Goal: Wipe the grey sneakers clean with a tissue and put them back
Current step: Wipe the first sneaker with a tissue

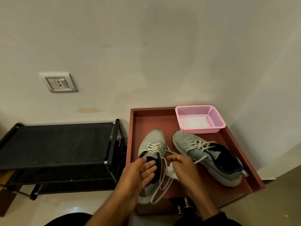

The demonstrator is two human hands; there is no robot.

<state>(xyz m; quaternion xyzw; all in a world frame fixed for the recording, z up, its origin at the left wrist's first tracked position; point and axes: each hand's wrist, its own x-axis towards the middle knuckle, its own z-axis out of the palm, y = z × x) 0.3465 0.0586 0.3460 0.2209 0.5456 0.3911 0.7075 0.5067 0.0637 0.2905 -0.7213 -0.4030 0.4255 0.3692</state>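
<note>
Two grey sneakers with white laces lie on a reddish-brown table top (146,121). The left sneaker (153,141) points away from me, its heel hanging over the front edge. My left hand (140,173) holds it at the opening, thumb at the tongue and fingers reaching inside the collar. My right hand (184,167) grips a crumpled white tissue (171,172) against the inner side of that shoe. The right sneaker (208,157) lies untouched, slanted toward the right.
A pink mesh basket (216,119) with white tissues inside stands at the table's back right corner. A black shoe rack (55,144) stands to the left against the wall. The table has raised rims. Metal dumbbells (184,206) lie on the floor below its front.
</note>
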